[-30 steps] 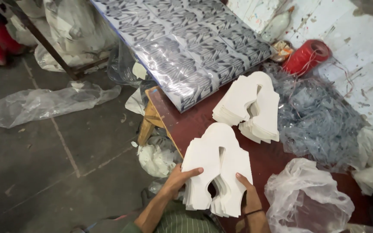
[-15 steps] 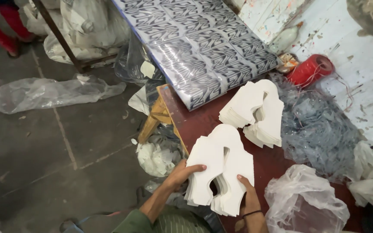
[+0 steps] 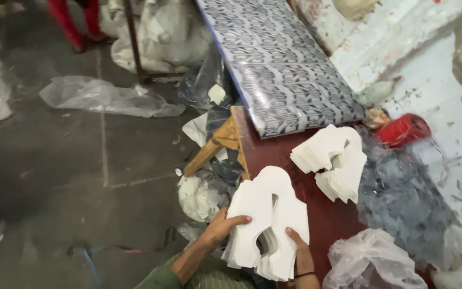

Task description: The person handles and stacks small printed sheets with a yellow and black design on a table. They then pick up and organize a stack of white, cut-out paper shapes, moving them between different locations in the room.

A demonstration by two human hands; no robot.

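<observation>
A thick stack of white cut-out shapes rests at the near edge of a dark red table. My left hand grips the stack's left side, fingers lying over its top sheet. My right hand holds the stack's right lower edge; a dark band is on that wrist. A second stack of the same white shapes lies farther back on the table, apart from both hands.
A large black-and-white patterned sheet pile covers the table's far end. A red thread spool, grey crumpled plastic and a clear bag lie at right. Plastic bags and scraps litter the floor at left. Red-trousered legs stand far back.
The view has swung a little to the left and down. Both hands stay on the near white stack, which has barely moved on the table.
</observation>
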